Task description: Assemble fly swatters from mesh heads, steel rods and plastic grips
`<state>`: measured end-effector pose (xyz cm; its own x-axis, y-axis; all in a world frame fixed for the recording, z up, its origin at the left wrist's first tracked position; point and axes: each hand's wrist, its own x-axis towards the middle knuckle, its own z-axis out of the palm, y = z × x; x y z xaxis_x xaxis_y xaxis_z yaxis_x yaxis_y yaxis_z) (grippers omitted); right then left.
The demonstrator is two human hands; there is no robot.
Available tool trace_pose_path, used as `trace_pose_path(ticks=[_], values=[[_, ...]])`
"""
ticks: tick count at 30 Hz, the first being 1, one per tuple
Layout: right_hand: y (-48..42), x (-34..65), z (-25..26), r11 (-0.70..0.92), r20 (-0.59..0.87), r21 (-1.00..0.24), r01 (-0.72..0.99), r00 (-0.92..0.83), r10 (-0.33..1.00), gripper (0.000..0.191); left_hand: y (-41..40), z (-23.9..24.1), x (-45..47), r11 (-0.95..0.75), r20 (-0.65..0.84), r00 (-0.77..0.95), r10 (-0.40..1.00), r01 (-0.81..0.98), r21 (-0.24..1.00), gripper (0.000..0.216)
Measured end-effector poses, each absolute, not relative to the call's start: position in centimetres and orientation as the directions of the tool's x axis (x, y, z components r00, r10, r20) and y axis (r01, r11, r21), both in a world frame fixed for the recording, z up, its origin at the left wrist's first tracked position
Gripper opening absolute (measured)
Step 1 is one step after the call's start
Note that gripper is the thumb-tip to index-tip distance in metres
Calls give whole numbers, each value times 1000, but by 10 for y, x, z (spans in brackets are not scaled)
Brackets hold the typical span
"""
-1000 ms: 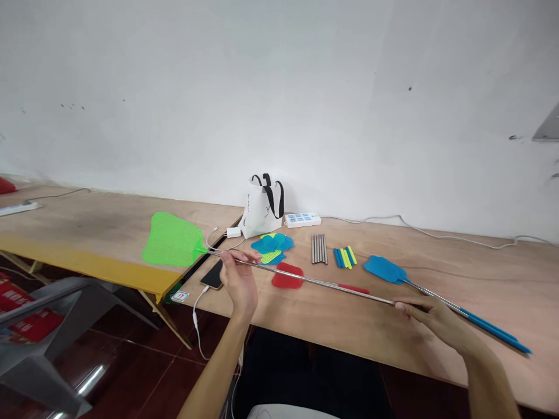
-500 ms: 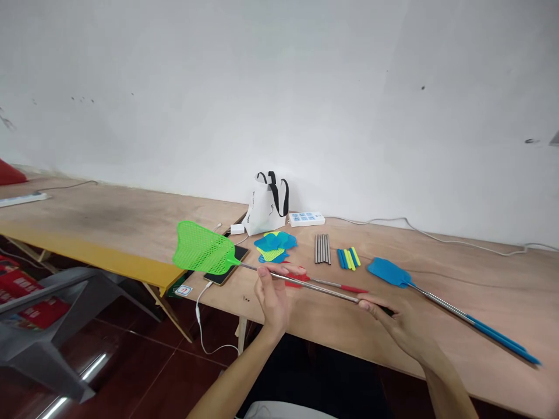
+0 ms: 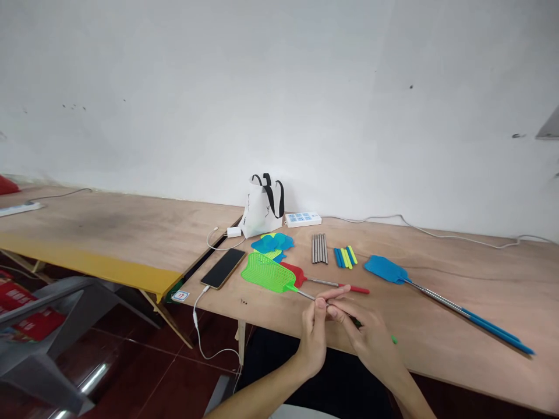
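A fly swatter with a green mesh head (image 3: 269, 272) is held in front of me, its head to the left. My left hand (image 3: 315, 329) pinches its metal rod. Right beside it, my right hand (image 3: 364, 331) is closed around the handle end, and a green tip pokes out past that hand. Behind the green head lies a red fly swatter (image 3: 294, 272), partly covered. On the right, blue fly swatters (image 3: 386, 269) rest with their rods side by side. Loose blue and yellow swatter heads (image 3: 273, 243) are piled farther back.
Several metal rods (image 3: 319, 249) and blue and yellow handle grips (image 3: 345, 256) lie in rows. A phone (image 3: 223, 268) on a white cable is at the left, near a white bag (image 3: 261, 215) and a power strip (image 3: 303, 219). A grey chair (image 3: 39, 326) stands lower left.
The rod has shortened, with my hands now close together. The green head has moved right and down, uncovering the phone.
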<state>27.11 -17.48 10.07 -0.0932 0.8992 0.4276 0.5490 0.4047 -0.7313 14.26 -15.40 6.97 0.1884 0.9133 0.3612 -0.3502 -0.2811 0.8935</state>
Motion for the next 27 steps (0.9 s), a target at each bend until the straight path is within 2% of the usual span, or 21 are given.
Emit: trace_pose_path(ticks=[6,9,18,27], values=[[-165,270,99,394,439,-750,532,-46,897,38,-140,82,133,-264,357,309,882,-304,916,53],[-163,271,103,378,425,-756,534,-40,904,42,-131,85,127,-266,354,283,891,-306,914,46],[-165,274,104,339,372,-767,544,-53,927,50,-126,75,128,-315,385,177,906,-329,890,48],[-158,273,83,300,329,-810,504,-32,944,46,-129,68,134,-298,366,226,903,-287,911,45]])
